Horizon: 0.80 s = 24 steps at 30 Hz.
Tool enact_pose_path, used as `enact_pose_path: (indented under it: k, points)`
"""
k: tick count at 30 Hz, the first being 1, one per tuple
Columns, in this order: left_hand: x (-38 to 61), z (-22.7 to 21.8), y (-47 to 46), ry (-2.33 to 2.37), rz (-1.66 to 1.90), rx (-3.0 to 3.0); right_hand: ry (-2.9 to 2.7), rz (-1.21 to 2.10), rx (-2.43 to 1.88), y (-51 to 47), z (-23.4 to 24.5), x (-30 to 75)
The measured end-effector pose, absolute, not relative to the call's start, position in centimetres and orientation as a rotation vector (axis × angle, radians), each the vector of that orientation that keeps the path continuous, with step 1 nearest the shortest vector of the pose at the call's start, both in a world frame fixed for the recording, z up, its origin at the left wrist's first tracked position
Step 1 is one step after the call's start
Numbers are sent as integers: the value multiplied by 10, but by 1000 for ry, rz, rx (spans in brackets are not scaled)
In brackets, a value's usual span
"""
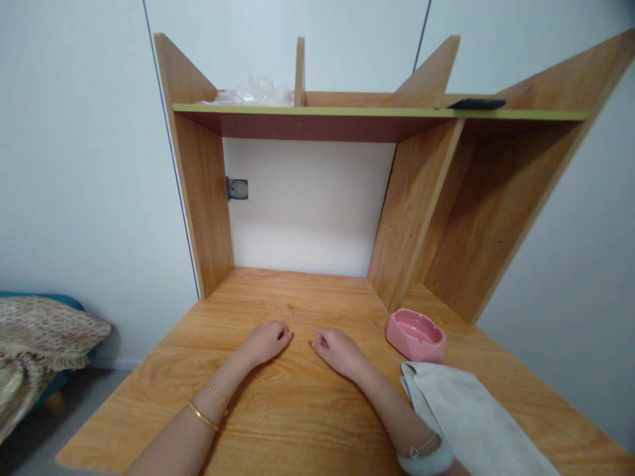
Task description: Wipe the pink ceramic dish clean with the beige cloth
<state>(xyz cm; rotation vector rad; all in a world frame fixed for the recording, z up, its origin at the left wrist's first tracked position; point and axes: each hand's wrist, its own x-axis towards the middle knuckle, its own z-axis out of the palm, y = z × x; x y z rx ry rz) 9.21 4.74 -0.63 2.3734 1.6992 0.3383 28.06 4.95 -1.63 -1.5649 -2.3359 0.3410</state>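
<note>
My left hand (pixel 269 342) rests on the wooden desk (pixel 292 416), its fingers curled in and nothing showing in them. Across a small gap, my right hand (pixel 338 350) lies on the same surface, likewise curled with no object visible in it. A pink ashtray (pixel 417 335) with notches in its rim stands to the right of my right hand, apart from it. Beside my right forearm is a folded pale grey cloth (pixel 471 416), its far edge close to the ashtray.
A wooden hutch (pixel 317 119) rises at the back of the desk. Its shelf holds a clear plastic bag (pixel 253 92) on the left and a flat black object (pixel 477 104) on the right. A wall socket box (pixel 239 189) shows behind. At far left is a patterned cushion (pixel 49 330).
</note>
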Motion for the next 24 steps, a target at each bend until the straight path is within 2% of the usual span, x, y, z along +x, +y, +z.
enact_pose_path:
  k: [24]
  points:
    - [90, -9, 49, 1697, 314, 2381, -2336, 345, -1577, 46, -13, 280]
